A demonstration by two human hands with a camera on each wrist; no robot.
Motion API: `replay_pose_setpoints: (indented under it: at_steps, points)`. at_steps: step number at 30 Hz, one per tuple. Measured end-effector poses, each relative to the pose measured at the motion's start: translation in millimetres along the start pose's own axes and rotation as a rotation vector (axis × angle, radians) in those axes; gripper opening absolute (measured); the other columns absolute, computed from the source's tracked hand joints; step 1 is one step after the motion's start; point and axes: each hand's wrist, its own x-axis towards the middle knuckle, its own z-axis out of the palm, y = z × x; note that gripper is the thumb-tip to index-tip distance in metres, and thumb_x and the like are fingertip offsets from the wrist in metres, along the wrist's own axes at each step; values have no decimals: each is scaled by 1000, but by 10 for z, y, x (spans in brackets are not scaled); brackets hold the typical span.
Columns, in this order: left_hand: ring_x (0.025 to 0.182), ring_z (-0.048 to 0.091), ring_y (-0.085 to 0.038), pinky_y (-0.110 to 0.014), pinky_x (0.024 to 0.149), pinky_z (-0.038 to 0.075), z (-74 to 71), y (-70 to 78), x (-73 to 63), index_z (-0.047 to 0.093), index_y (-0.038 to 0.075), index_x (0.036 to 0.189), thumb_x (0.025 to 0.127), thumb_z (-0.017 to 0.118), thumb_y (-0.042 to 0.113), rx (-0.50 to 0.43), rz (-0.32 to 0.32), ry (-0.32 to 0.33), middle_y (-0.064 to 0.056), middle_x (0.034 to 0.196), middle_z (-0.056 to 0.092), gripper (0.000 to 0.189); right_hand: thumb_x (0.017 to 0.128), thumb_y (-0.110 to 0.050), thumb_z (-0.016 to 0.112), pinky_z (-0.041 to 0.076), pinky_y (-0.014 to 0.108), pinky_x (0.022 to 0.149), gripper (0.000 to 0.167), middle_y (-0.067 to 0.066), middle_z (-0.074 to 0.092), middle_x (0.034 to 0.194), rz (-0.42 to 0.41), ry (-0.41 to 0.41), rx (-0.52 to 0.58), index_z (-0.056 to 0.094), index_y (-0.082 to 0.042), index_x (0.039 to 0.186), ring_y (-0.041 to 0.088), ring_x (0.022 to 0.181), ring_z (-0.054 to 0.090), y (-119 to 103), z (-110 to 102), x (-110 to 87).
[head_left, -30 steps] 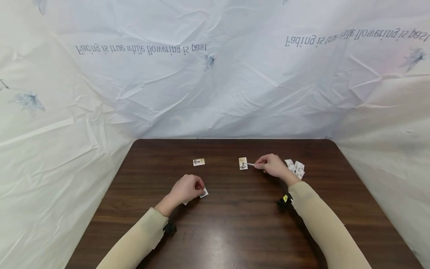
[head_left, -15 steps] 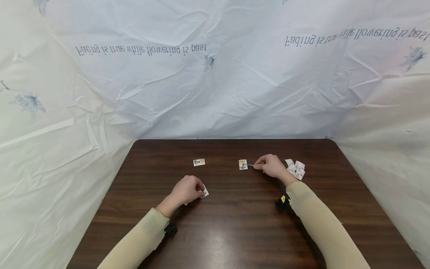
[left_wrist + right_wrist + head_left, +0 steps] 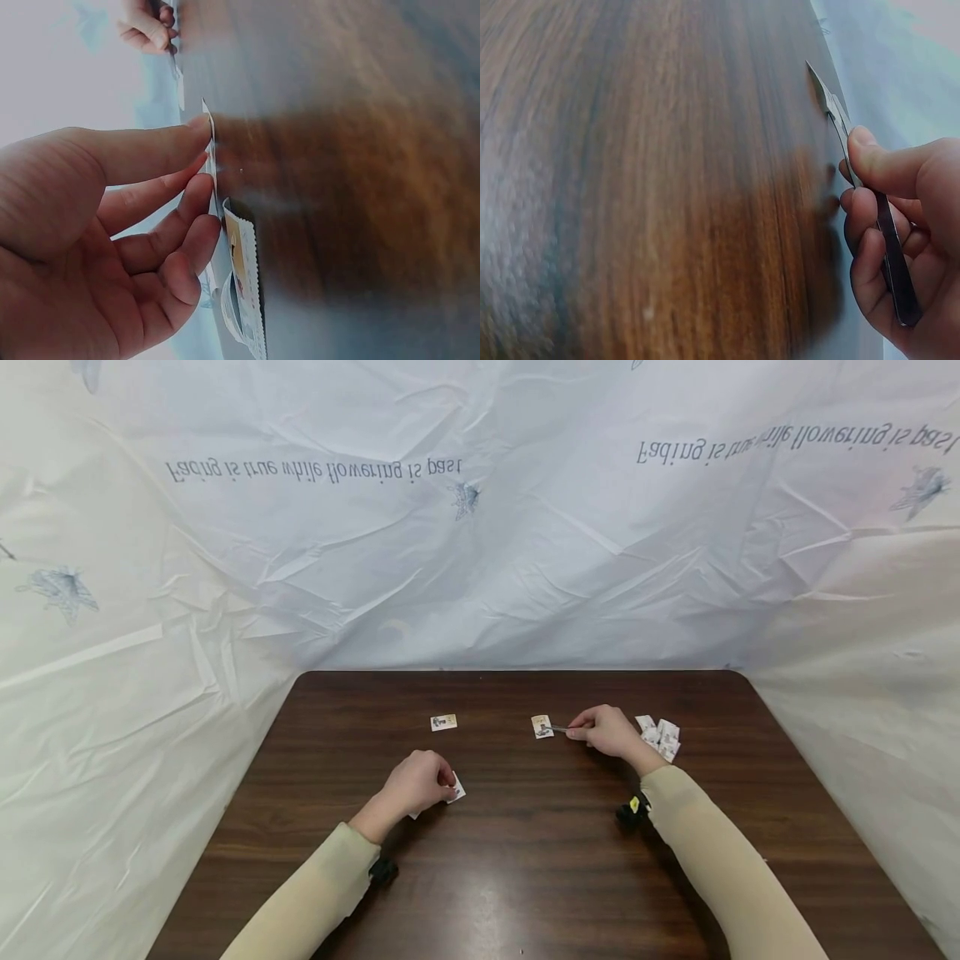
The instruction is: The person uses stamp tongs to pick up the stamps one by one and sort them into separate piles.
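Observation:
My left hand (image 3: 420, 779) pinches a small postage stamp (image 3: 458, 791) low over the table, thumb and fingertips on it. The left wrist view shows that stamp (image 3: 211, 139) edge-on at the thumb tip, and a second stamp (image 3: 246, 277) with a perforated edge lies below the curled fingers. My right hand (image 3: 603, 728) grips dark tweezers (image 3: 897, 262) between thumb and fingers. Their tips reach left over a yellow and white stamp (image 3: 541, 721). In the right wrist view the thin metal tips (image 3: 821, 86) are close over the table, seen nearly side-on.
Another stamp (image 3: 443, 722) lies on the brown wooden table (image 3: 480, 852) towards the back left. Several overlapping stamps (image 3: 660, 735) sit just beyond the right wrist. White printed sheeting (image 3: 480, 577) hangs behind the table and on both sides. Each wrist carries a dark camera.
The tweezers and the stamp at their tips have shifted very slightly. Otherwise both hands stay in nearly the same place.

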Motion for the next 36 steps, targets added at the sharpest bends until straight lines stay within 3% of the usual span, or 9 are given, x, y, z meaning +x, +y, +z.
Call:
replay_pose_setpoints:
  at_steps: [19,30,36]
  points:
    - [63,58,-6,-34,65,52,19,-36,3,81,22,83,87,90,19,-10,7,14,15,75,70,10,101,-28,77,55,39,68,27,1,74,86,13,9,-1,80,-5,114,17,72,68,-6,-26,-84]
    - [61,56,-6,-32,62,49,34,-64,-14,78,21,81,86,90,18,-16,14,35,16,71,64,14,101,-32,77,53,39,68,31,2,75,82,18,134,23,81,-5,115,18,66,69,0,18,-159]
    - [61,54,-6,-31,62,47,26,-87,-9,75,21,84,87,90,21,1,44,36,15,70,60,15,101,-33,77,55,39,67,33,3,76,87,0,129,71,80,-6,118,17,67,70,-116,128,-178]
